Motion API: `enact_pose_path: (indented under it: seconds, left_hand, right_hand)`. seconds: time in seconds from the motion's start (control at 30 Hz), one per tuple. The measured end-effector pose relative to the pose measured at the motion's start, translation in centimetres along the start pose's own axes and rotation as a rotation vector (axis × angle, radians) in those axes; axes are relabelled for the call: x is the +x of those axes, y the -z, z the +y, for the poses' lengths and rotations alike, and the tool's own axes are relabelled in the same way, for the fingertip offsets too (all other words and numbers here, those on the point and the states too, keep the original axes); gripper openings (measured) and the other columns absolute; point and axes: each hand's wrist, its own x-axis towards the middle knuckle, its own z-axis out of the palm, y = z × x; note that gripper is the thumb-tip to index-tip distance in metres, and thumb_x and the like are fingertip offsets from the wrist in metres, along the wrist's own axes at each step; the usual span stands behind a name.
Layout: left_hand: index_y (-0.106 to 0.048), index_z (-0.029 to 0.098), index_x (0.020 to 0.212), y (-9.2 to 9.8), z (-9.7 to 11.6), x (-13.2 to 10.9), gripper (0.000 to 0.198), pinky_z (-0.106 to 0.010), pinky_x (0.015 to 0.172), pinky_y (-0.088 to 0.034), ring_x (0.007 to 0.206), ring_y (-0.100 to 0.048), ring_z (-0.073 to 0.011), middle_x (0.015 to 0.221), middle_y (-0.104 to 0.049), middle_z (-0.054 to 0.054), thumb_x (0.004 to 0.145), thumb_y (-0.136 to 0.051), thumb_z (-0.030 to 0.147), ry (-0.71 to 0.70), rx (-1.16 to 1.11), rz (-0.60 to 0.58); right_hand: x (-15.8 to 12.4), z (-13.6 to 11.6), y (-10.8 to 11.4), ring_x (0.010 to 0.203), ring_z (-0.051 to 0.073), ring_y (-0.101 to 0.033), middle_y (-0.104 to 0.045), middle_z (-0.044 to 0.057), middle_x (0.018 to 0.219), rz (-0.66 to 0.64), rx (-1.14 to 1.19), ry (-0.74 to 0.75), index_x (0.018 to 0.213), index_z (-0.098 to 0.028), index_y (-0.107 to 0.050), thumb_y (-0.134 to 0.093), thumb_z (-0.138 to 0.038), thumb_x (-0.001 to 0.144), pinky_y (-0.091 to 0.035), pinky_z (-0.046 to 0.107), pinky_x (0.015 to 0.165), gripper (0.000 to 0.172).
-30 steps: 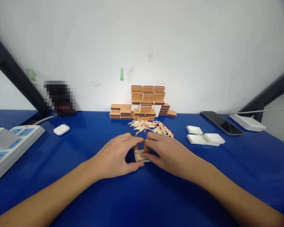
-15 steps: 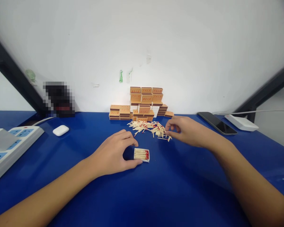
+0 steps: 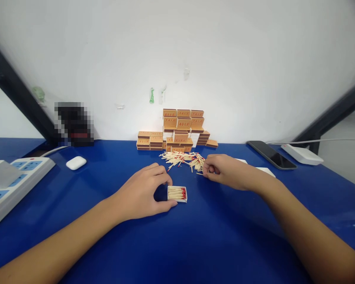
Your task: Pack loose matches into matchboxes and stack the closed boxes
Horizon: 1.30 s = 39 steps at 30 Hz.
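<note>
A small white matchbox tray [image 3: 177,188] filled with red-tipped matches lies on the blue table. My left hand [image 3: 146,191] is closed around the tray's left end, thumb at the near edge and forefinger at the far one. Behind the tray spreads a loose pile of matches [image 3: 180,158]. At the pile's right side my right hand [image 3: 220,170] is pinched, with thumb and forefinger together on a single match [image 3: 199,173] whose end sticks out to the left. The match's other end is hidden by the fingers.
Stacked orange matchboxes [image 3: 180,136] stand against the wall. White pieces [image 3: 265,171] show behind my right wrist. On the right lie a phone [image 3: 272,154] and a white box [image 3: 302,154]; on the left, a power strip [image 3: 26,181] and a white earbud case [image 3: 76,162].
My right hand has come slightly left and nearer, down onto a match at the pile's edge. White pieces behind its wrist are now uncovered. My left hand and the tray hold still.
</note>
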Motion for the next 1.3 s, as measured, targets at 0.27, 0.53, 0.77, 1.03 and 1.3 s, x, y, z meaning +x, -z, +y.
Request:
enact_pose_path:
  seconds: [0.27,0.53,0.77,1.03,1.3]
  left_hand:
    - [-0.068,0.02,0.097,-0.3,0.1,0.1,0.029,-0.041,0.083,-0.052,0.094,-0.06,-0.0245,0.095,-0.066,-0.005,0.086,-0.079,0.044,0.001,-0.002,0.034]
    - [-0.065,0.02,0.094,-0.3,0.2,0.1,0.027,-0.039,0.08,-0.051,0.092,-0.06,-0.0242,0.095,-0.066,-0.004,0.086,-0.08,0.042,0.0,-0.003,0.048]
    - [-0.066,0.02,0.101,-0.4,0.1,0.0,0.026,-0.039,0.082,-0.051,0.094,-0.061,-0.0229,0.1,-0.068,-0.005,0.089,-0.078,0.04,-0.051,-0.045,0.108]
    - [-0.067,0.021,0.103,-0.6,-0.2,0.1,0.029,-0.041,0.084,-0.053,0.097,-0.062,-0.0249,0.103,-0.068,-0.007,0.091,-0.076,0.045,-0.007,-0.012,0.047]
    - [-0.068,0.021,0.103,-0.4,-0.2,0.0,0.028,-0.041,0.084,-0.053,0.097,-0.062,-0.0248,0.102,-0.069,-0.006,0.091,-0.076,0.045,-0.012,-0.012,0.051]
  right_hand:
    - [-1.6,-5.4,-0.6,0.082,0.017,-0.059,-0.066,0.005,0.095,0.133,0.085,0.253,0.088,-0.02,-0.064,-0.059,-0.02,0.096,-0.043,0.03,0.072,0.01]
    - [-1.8,-6.4,-1.1,0.083,0.018,-0.061,-0.068,0.005,0.097,0.2,0.024,0.264,0.09,-0.02,-0.067,-0.058,-0.017,0.098,-0.042,0.03,0.071,0.012]
    - [-1.4,1.6,2.6,0.071,0.018,-0.059,-0.067,0.004,0.084,0.125,-0.026,-0.009,0.096,-0.022,-0.073,-0.061,-0.022,0.09,-0.04,0.031,0.065,0.013]
    - [-0.7,2.0,1.9,0.071,0.016,-0.056,-0.062,0.001,0.082,-0.01,0.063,0.027,0.092,-0.022,-0.072,-0.065,-0.019,0.084,-0.041,0.028,0.063,0.011]
    - [-0.4,2.2,1.2,0.075,0.019,-0.059,-0.067,0.003,0.085,-0.071,0.038,-0.026,0.088,-0.022,-0.071,-0.064,-0.023,0.091,-0.041,0.03,0.066,0.008]
